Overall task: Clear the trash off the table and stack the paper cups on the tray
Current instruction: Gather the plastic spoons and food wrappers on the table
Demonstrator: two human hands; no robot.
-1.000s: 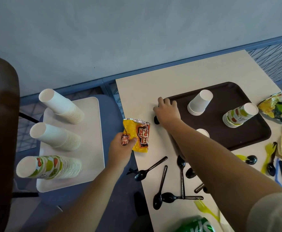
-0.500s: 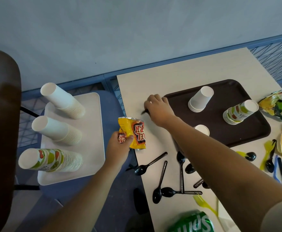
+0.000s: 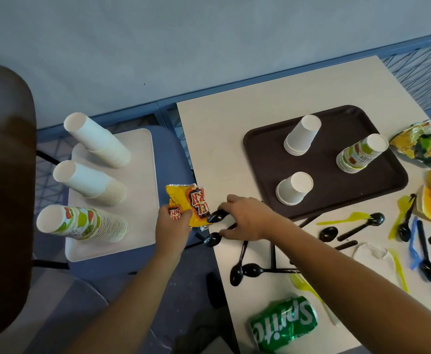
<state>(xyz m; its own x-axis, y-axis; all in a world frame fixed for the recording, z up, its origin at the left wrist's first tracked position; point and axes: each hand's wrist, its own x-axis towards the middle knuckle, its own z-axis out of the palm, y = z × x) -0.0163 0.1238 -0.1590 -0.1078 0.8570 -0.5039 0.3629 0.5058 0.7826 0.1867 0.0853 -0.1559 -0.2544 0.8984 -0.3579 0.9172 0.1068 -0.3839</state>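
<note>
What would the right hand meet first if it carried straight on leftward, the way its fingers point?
Probably the yellow snack wrapper held by the left hand; the right hand already pinches a black spoon almost against it.

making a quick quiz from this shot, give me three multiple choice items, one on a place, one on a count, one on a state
1. Where is the soda can? A on the brown tray B near table edge C on the chair
2. How many cup stacks stand on the brown tray? A two B three C five
3. What does the left hand hold? A nothing B a cup C a snack wrapper

B: it lies by the near edge.
B: three upside-down stacks.
C: fingers are closed on it.
</note>
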